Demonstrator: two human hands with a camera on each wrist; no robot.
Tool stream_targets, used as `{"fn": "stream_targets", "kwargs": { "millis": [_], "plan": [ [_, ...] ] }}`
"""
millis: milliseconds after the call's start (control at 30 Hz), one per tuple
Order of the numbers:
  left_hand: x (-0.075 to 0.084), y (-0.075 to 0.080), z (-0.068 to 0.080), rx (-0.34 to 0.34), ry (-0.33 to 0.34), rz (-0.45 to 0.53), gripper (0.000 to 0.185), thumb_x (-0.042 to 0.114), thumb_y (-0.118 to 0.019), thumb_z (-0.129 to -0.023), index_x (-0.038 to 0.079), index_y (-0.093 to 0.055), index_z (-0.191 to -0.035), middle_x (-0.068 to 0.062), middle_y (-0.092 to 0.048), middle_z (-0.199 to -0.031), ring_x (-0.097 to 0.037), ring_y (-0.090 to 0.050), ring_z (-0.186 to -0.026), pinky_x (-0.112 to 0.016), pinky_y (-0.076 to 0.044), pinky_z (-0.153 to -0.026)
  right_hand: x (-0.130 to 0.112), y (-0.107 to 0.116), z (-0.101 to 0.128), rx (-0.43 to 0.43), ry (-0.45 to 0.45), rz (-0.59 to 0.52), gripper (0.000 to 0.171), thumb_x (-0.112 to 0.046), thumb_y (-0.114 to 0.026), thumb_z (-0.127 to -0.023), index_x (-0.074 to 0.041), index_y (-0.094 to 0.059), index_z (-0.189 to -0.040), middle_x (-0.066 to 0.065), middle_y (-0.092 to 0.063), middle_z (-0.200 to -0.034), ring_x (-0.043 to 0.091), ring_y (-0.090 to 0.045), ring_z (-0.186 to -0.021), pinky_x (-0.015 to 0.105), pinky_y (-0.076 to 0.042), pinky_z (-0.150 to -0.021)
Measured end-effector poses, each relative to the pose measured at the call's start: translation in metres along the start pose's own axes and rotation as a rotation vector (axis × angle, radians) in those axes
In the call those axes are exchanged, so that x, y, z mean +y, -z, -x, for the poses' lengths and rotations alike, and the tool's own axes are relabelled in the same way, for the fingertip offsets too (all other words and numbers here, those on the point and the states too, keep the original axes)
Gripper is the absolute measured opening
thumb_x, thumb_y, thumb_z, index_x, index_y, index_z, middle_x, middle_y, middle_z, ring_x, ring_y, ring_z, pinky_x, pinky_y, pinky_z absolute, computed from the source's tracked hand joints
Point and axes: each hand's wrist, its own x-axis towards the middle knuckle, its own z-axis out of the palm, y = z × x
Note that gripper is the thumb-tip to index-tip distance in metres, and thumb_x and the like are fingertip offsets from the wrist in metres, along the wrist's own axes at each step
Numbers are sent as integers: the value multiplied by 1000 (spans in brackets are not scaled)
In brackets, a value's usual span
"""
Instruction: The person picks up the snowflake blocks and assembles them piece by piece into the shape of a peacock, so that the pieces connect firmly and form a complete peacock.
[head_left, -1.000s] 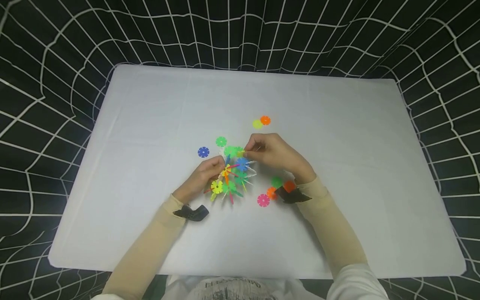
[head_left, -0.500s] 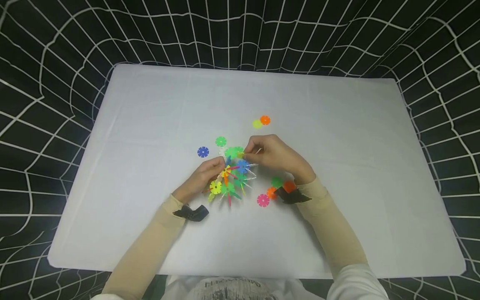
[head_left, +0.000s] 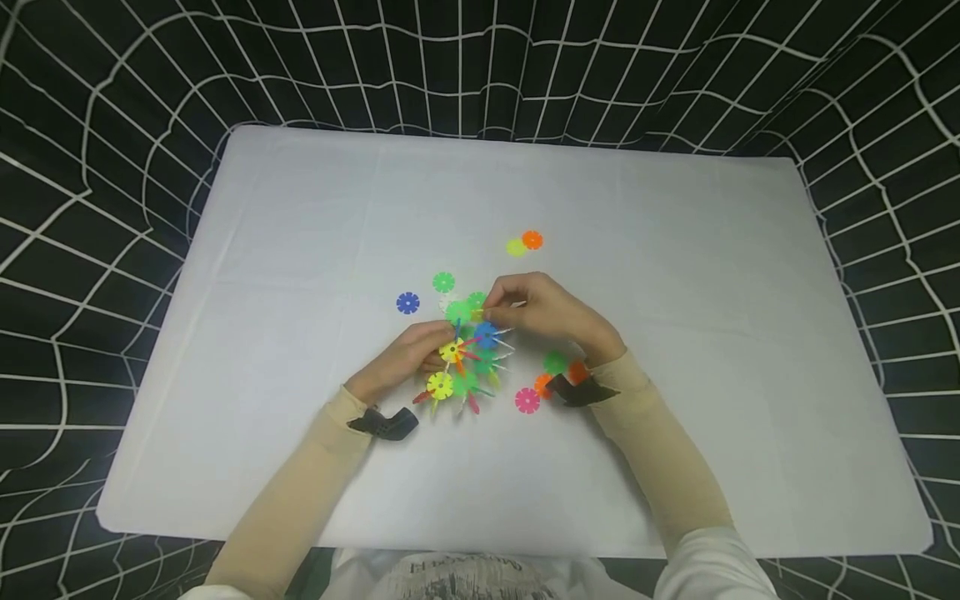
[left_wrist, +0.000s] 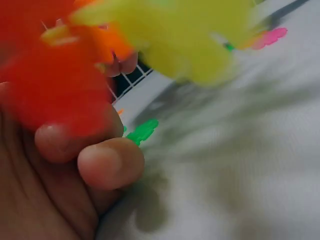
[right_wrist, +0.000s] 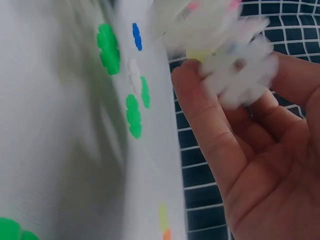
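My left hand (head_left: 405,354) holds a spiky cluster of interlocked plastic snowflake discs (head_left: 453,350) above the table, in yellow, green, blue, pink, orange and white. Close up in the left wrist view, a red disc (left_wrist: 62,92) and a yellow disc (left_wrist: 200,40) of it are blurred; the curled fingers sit beneath. At the cluster's far side, my right hand (head_left: 547,308) pinches a small yellow snowflake disc (head_left: 477,315) between thumb and forefinger. White discs (right_wrist: 240,70) of the cluster partly cover those fingertips in the right wrist view, so whether the yellow disc is joined cannot be seen.
Loose discs lie on the white table (head_left: 300,225): blue (head_left: 408,302) and green (head_left: 443,282) beyond the left hand, yellow (head_left: 516,247) and orange (head_left: 532,240) farther back. Pink (head_left: 527,401), orange and green ones lie by the right wrist. Netting surrounds the table.
The cluster has tilted and shifted slightly toward the person, with the left hand. My right hand has come slightly left and nearer, still pinching the yellow disc. The loose discs stay put.
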Motion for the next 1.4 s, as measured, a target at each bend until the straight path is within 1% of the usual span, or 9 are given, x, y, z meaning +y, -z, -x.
{"fn": "stream_targets", "kwargs": {
  "millis": [100,367,467,633,833,1000,1133,1233,1400],
  "plan": [
    [2,-1,-1,4,2,9,27,23,-39,-106,10,-39,-82,5,-30,-62,-10,-33,-55,-20,-33,-52,1,-2,-1,2,-7,-2,4,-12,-70,-94,-8,-71,-94,7,-74,-96,22,-69,-90,34,-58,-89],
    [-2,0,-5,96,-10,-62,39,37,-34,-110,10,-40,-82,4,-32,-63,-10,-43,-45,-20,-39,-46,-1,-8,-2,39,27,84,4,-14,-71,-95,-10,-72,-95,3,-75,-95,17,-67,-89,34,-56,-91],
    [-4,1,-5,88,-3,-84,38,35,-34,-110,11,-41,-83,4,-33,-64,-10,-43,-46,-20,-40,-47,-4,-11,-2,55,42,131,3,-13,-71,-94,-11,-73,-94,1,-75,-92,16,-66,-85,32,-57,-84],
    [0,3,-3,59,48,-42,40,37,-35,-110,11,-38,-80,3,-32,-66,-9,-43,-47,-19,-41,-50,-6,-15,-1,54,78,169,4,-12,-73,-93,-11,-76,-91,0,-74,-87,16,-63,-79,28,-56,-76],
    [0,6,-2,31,74,-41,40,36,-34,-110,10,-37,-79,3,-32,-65,-10,-43,-48,-20,-41,-50,-10,-19,2,65,176,255,3,-9,-74,-91,-9,-77,-89,-2,-73,-81,13,-59,-71,23,-52,-65],
    [-1,6,-3,44,72,-39,42,38,-35,-110,11,-36,-78,4,-32,-65,-9,-42,-46,-20,-40,-49,-14,-20,2,78,238,335,3,-9,-75,-91,-8,-77,-91,-2,-73,-81,10,-59,-69,22,-53,-64],
    [-3,4,-6,66,17,-10,41,35,-36,-110,12,-37,-76,4,-35,-65,-7,-43,-44,-20,-41,-46,-14,-14,1,63,165,288,5,-15,-74,-93,-12,-77,-95,-3,-74,-86,11,-62,-76,25,-56,-72],
    [-2,3,-6,64,12,16,41,35,-38,-109,12,-36,-75,5,-35,-65,-7,-44,-45,-19,-42,-46,-12,-5,2,74,81,229,11,-20,-70,-97,-11,-76,-100,0,-75,-90,14,-66,-82,31,-58,-80],
    [-3,6,-3,27,57,45,43,38,-40,-108,11,-34,-75,5,-31,-63,-9,-44,-48,-19,-42,-51,-2,11,-4,180,-18,314,19,-21,-64,-101,-7,-74,-108,7,-74,-100,21,-64,-91,39,-56,-89]
  ]
}}
